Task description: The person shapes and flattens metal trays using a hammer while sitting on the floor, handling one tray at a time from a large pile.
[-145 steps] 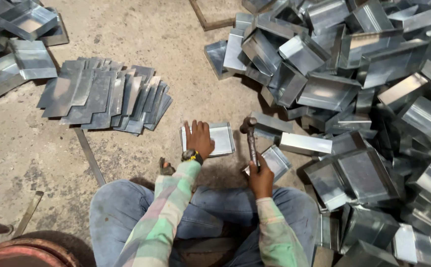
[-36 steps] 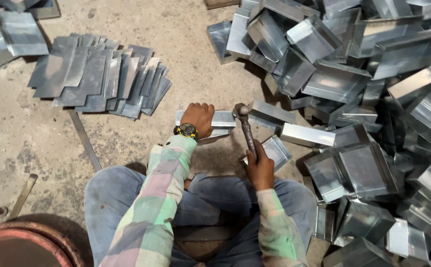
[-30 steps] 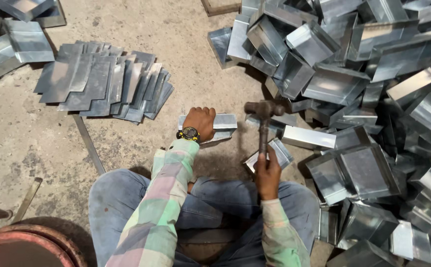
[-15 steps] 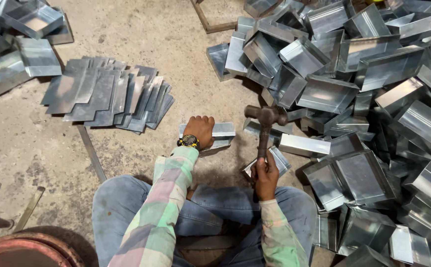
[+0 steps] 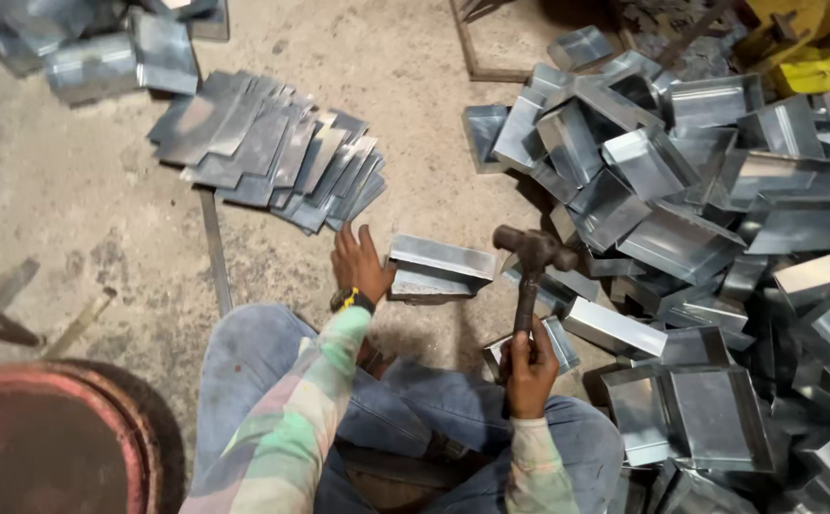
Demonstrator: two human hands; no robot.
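Our right hand (image 5: 529, 366) grips the hammer (image 5: 529, 262) handle, fingers wrapped tight around it, head raised over the floor. Our left hand (image 5: 360, 265), fingers together and flat, presses the left edge of the folded sheet-metal piece (image 5: 439, 266) lying on the concrete floor (image 5: 81, 219). Beyond it: flat blanks (image 5: 272, 148) fanned at left, formed trays (image 5: 700, 181) piled at right.

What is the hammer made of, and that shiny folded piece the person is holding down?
Hammer: head looks like dark, dull metal; the handle's material is unclear. Folded piece under the left hand: probably thin sheet metal, silvery grey with sharp bends and soft reflections.
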